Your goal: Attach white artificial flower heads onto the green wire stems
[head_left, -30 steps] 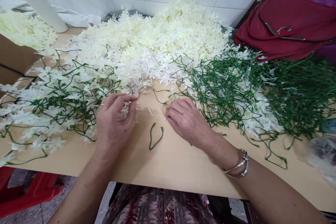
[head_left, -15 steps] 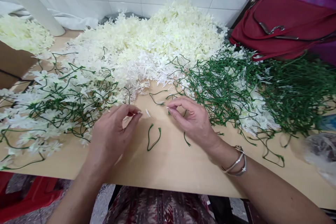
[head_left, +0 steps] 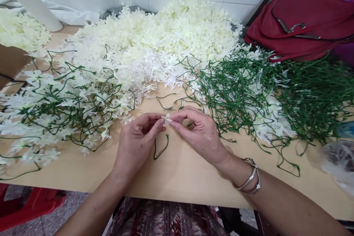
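In front of me, a small white artificial flower (head_left: pixel 167 119) sits between the fingertips of both hands. My left hand (head_left: pixel 136 138) pinches it from the left with thumb and index finger. From the other side, my right hand (head_left: pixel 197 132) closes thumb and index finger on it; any smaller part in that pinch is hidden. Just below the fingertips lies a bent green stem (head_left: pixel 161 152), its upper end partly behind my left hand. Another green stem (head_left: pixel 166 107) rests on the table beyond the fingers.
A large heap of cream-white flowers (head_left: pixel 166 37) fills the back of the table (head_left: pixel 177 180). Flowers with green stems (head_left: pixel 74 99) are piled at left, loose green stems (head_left: pixel 229 88) at right. A red bag (head_left: pixel 301 22) and a plastic bag (head_left: pixel 340 158) sit at right.
My left hand has moved right and slightly forward, and my right hand a little left, so their fingertips now meet. A white flower now shows between them. The view has shifted slightly.
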The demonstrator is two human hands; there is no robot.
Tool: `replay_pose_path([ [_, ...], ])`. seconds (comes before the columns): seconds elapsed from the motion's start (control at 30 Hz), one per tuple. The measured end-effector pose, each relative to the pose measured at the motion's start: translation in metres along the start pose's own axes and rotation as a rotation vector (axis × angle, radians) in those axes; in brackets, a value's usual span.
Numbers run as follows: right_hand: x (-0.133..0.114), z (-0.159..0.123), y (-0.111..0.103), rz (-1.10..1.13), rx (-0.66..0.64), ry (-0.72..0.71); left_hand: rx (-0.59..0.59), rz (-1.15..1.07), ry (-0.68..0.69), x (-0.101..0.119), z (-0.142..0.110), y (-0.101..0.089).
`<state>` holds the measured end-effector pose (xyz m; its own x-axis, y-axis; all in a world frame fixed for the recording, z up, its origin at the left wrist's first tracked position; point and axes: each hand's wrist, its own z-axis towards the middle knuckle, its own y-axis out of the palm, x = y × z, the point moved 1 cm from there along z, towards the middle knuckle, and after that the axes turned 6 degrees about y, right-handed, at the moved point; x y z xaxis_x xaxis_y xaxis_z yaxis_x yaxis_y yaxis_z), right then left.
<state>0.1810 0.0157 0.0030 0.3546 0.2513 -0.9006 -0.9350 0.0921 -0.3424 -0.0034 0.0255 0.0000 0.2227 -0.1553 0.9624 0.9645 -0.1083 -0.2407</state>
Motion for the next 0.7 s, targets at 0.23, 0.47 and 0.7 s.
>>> replay_pose_path([
  [0.23, -0.0013, -0.0009, 0.0025, 0.124, -0.01, 0.241, -0.024, 0.266, 0.157, 0.0034, -0.0048, 0.0018],
  [0.47, 0.0023, -0.0012, 0.004, 0.2, -0.008, 0.277, -0.013, 0.457, 0.413, 0.0092, -0.0063, 0.0008],
  [0.7, 0.0005, 0.0016, -0.0017, 0.121, 0.032, 0.064, 0.018, 0.415, 0.436, 0.0067, -0.0095, 0.0012],
])
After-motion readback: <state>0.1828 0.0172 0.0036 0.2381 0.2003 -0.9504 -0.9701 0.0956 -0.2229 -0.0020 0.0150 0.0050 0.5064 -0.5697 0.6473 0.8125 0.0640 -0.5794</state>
